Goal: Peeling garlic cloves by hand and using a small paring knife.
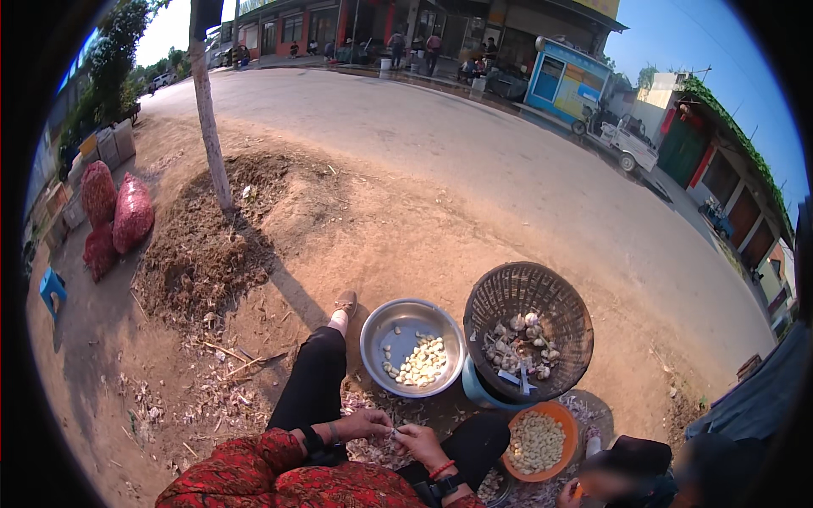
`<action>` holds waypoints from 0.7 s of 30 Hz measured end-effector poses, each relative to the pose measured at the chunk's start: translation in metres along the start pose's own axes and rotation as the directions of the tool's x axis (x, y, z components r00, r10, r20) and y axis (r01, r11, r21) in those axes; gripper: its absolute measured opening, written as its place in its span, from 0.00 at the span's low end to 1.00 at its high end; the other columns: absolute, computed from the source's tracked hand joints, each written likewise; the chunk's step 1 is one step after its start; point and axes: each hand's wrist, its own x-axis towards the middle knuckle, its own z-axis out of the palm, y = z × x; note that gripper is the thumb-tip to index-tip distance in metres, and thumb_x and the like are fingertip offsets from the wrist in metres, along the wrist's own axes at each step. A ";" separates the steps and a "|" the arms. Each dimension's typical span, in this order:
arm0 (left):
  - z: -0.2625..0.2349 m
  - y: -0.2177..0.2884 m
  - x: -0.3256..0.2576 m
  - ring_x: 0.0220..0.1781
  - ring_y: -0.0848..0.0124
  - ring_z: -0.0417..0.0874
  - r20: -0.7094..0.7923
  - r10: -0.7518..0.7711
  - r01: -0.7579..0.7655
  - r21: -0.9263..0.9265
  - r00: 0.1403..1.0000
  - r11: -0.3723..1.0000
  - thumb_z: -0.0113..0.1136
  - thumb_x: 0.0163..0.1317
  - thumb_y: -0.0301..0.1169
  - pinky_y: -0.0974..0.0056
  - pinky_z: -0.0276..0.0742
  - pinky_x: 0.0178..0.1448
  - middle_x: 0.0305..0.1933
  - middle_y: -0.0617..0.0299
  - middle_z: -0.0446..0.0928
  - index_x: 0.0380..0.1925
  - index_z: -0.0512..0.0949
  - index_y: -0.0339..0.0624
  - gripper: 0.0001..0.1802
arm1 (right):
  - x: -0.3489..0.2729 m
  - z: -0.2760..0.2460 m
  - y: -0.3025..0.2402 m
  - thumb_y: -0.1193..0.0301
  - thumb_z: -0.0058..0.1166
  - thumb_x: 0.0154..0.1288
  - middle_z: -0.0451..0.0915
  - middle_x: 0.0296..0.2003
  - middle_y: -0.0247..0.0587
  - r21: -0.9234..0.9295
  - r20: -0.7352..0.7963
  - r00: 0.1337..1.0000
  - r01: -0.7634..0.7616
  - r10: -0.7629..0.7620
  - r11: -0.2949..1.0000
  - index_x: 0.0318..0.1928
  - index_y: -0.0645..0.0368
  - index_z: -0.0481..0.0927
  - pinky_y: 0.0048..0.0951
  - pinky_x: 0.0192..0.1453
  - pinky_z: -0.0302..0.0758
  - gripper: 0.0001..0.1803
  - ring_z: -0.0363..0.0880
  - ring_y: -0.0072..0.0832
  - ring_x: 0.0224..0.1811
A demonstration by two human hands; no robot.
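Above my lap, my left hand (366,423) and my right hand (423,447) meet with fingers pinched together. Between the fingertips shows a small pale bit, too small to name. In front of them stands a silver metal basin (373,345) partly filled with peeled garlic cloves (423,360). To its right, a dark woven basket (555,292) holds garlic bulbs (532,320) and a pale, flat-looking object (517,379). The basket rests on a blue tub (476,388). Nearer me, an orange basin (569,423) is full of pale cloves (535,442).
A co-worker's hand (569,495) shows at the lower right, close to the orange basin. Garlic skins (229,406) litter the ground. Farther left are a tree trunk (210,127), red mesh sacks (133,213) and a blue stool (52,288). A road (440,127) runs beyond.
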 end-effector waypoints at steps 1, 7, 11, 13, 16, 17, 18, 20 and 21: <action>-0.001 -0.002 0.001 0.28 0.78 0.78 0.001 0.004 -0.004 0.002 1.000 1.000 0.54 0.60 0.33 0.73 0.72 0.28 0.27 0.65 0.75 0.36 0.72 0.41 0.09 | 0.000 0.000 0.000 0.74 0.50 0.60 0.77 0.22 0.36 -0.004 -0.002 1.000 -0.005 0.004 1.000 0.36 0.66 0.77 0.19 0.25 0.73 0.08 0.75 0.19 0.20; 0.000 0.004 -0.003 0.27 0.79 0.77 0.007 0.029 -0.029 0.030 1.000 0.999 0.54 0.60 0.34 0.74 0.71 0.29 0.26 0.66 0.75 0.35 0.73 0.41 0.08 | -0.004 0.002 -0.008 0.74 0.50 0.59 0.77 0.22 0.35 -0.001 -0.006 1.000 0.006 -0.006 1.000 0.35 0.66 0.77 0.19 0.25 0.72 0.08 0.75 0.19 0.20; 0.001 0.005 -0.003 0.27 0.79 0.77 0.003 0.064 -0.064 0.045 0.998 0.997 0.54 0.60 0.33 0.74 0.71 0.29 0.26 0.67 0.75 0.35 0.73 0.41 0.08 | -0.004 0.002 -0.005 0.74 0.50 0.59 0.77 0.22 0.35 0.002 -0.024 0.999 0.034 -0.034 0.999 0.35 0.66 0.77 0.19 0.24 0.72 0.07 0.74 0.18 0.20; -0.001 0.003 -0.003 0.27 0.80 0.76 -0.001 0.096 -0.095 0.046 0.995 0.994 0.55 0.59 0.33 0.75 0.71 0.30 0.25 0.68 0.74 0.34 0.73 0.41 0.08 | -0.004 0.004 -0.008 0.74 0.50 0.59 0.77 0.22 0.35 -0.007 -0.025 0.999 0.043 -0.043 0.999 0.35 0.66 0.77 0.19 0.25 0.72 0.08 0.74 0.18 0.20; -0.001 0.004 -0.002 0.29 0.80 0.76 0.001 0.083 -0.083 0.101 0.997 0.991 0.54 0.60 0.33 0.75 0.72 0.32 0.28 0.68 0.75 0.36 0.73 0.40 0.09 | -0.004 0.004 -0.005 0.74 0.50 0.59 0.77 0.22 0.34 -0.045 -0.023 0.998 0.060 -0.062 0.997 0.36 0.66 0.78 0.18 0.25 0.72 0.08 0.74 0.18 0.20; -0.001 0.003 -0.003 0.29 0.80 0.76 -0.003 0.081 -0.081 0.100 0.997 0.992 0.54 0.60 0.33 0.75 0.72 0.32 0.28 0.68 0.75 0.36 0.73 0.40 0.09 | -0.003 0.004 -0.005 0.74 0.50 0.59 0.77 0.22 0.34 -0.073 -0.008 0.997 0.073 -0.074 0.995 0.36 0.66 0.78 0.18 0.25 0.72 0.08 0.74 0.18 0.20; -0.001 0.003 -0.004 0.29 0.81 0.76 -0.024 0.084 -0.080 0.146 0.996 0.986 0.54 0.60 0.33 0.74 0.72 0.32 0.28 0.68 0.74 0.36 0.73 0.40 0.09 | -0.003 0.004 -0.005 0.74 0.50 0.59 0.77 0.22 0.34 -0.073 -0.004 0.997 0.071 -0.072 0.995 0.36 0.66 0.78 0.18 0.25 0.72 0.08 0.74 0.18 0.20; -0.002 0.003 -0.004 0.29 0.81 0.75 -0.045 0.089 -0.079 0.190 0.995 0.979 0.54 0.60 0.33 0.74 0.73 0.33 0.28 0.68 0.74 0.36 0.73 0.40 0.09 | -0.002 0.004 -0.006 0.75 0.49 0.59 0.77 0.22 0.34 -0.110 0.002 0.995 0.095 -0.095 0.989 0.37 0.65 0.78 0.18 0.25 0.72 0.08 0.74 0.18 0.20; -0.002 0.004 -0.004 0.29 0.81 0.75 -0.046 0.090 -0.080 0.194 0.995 0.978 0.55 0.60 0.33 0.74 0.73 0.33 0.28 0.68 0.74 0.35 0.74 0.40 0.09 | -0.001 0.004 -0.005 0.75 0.49 0.59 0.77 0.22 0.34 -0.112 0.002 0.996 0.093 -0.093 0.989 0.37 0.65 0.78 0.18 0.25 0.72 0.08 0.74 0.18 0.20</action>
